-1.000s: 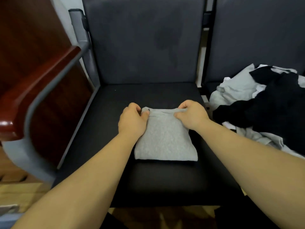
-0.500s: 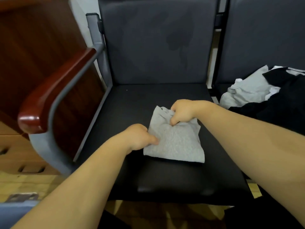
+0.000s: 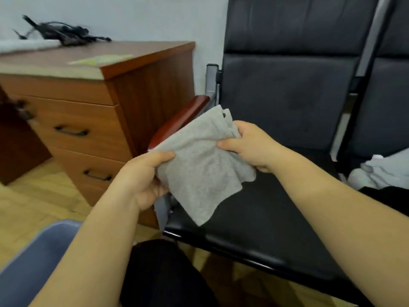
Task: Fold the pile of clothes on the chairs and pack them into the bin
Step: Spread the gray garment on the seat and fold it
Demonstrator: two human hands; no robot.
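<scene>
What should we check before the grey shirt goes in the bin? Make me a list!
1. Left hand grips the shirt: ok.
2. Right hand grips it too: ok.
3. Shirt clear of the seat: ok.
4. Fold tidy: not ok, layers splay and a corner droops.
5. Bin close by: ok.
6. Room inside bin: cannot tell, its inside is hidden.

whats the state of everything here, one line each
grey cloth: folded, sagging a little, held in the air by both hands
left hand: gripping the cloth's left edge
right hand: gripping the cloth's upper right part
pile of clothes: unfolded, heaped on the right chair
drawers: shut
bin: only its edge in view, inside hidden
</scene>
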